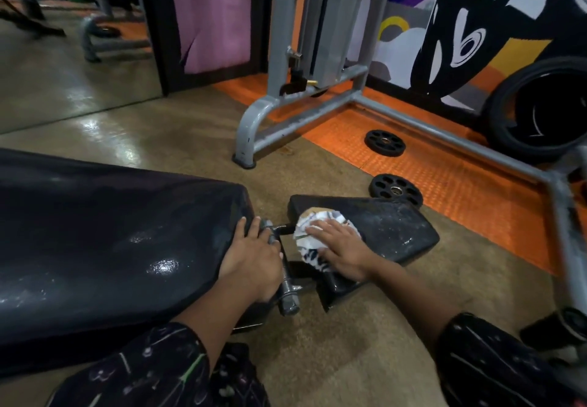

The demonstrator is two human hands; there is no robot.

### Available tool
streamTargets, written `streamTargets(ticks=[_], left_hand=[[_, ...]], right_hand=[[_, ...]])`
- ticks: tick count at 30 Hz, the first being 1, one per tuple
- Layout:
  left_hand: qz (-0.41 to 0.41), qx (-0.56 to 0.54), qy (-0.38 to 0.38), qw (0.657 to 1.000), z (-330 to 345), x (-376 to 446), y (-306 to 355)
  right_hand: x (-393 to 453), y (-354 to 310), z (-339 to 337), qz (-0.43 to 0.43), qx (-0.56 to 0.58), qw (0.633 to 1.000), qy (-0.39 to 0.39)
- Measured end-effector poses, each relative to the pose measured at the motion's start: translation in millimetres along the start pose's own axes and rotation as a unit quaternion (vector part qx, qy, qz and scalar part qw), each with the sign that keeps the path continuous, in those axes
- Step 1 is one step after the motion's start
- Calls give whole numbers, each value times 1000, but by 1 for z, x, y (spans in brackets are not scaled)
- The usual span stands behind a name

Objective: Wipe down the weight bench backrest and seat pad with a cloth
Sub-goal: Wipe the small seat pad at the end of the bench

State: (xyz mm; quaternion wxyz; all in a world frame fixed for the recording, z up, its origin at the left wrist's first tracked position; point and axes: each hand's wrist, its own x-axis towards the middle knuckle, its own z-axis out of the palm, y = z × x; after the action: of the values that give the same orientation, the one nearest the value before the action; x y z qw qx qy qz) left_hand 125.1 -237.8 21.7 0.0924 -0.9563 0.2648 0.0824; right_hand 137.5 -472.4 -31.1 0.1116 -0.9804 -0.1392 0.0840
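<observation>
Both hands are at the gap between the two pads: the right hand (341,249) lies flat, fingers straight, pressing a crumpled white patterned cloth (313,235) onto the near end of the seat pad (390,230), while the left hand (251,257) rests with relaxed fingers on the end of the backrest (111,241), touching the grey metal hinge bar (287,289). The seat pad looks dusty beyond the cloth, so long overlapping strokes toward its far edge, with even palm pressure, would likely serve best. The backrest shines, possibly wiped already. Two weight plates (395,189) lie on the floor just beyond the seat pad, with a grey machine frame (317,111) further out; the brown floor (349,343) nearer the person gives room to shift.
</observation>
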Motion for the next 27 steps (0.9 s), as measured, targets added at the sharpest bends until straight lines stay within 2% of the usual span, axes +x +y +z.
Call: streamTargets(ticks=[3,6,8,10,12,14,16,19,22,24,27], left_hand=[[0,5,0,1000,0,-1,0],[0,6,-4,1000,1,0,0],[-3,11,-1,1000,2,2,0],[-9,10,6,1000,2,1,-1],[-13,3,12,1000,2,1,0],[-16,0,12,1000,1,0,0],[-14,2,7,1000,-1,-1,0],[-11,9,3,1000,0,-1,0],[-11,8,-1,1000,0,2,0],[-12,11,-4,1000,2,3,1],[-13,14,-6,1000,3,3,0]], right_hand=[[16,13,-7,40,15,999,22],[60,1,-10,128,10,992,10],[82,-11,-9,148,-16,989,-7],[87,-20,-6,133,-52,989,-23],[69,-21,-4,74,-66,995,-26],[45,-7,-5,8,-37,999,-17],[32,17,-11,-8,-4,1000,-20],[53,32,-17,88,-3,996,-4],[90,6,-18,176,-18,984,-19],[102,-18,-13,153,-49,987,-22],[86,-25,-4,49,-103,993,-18]])
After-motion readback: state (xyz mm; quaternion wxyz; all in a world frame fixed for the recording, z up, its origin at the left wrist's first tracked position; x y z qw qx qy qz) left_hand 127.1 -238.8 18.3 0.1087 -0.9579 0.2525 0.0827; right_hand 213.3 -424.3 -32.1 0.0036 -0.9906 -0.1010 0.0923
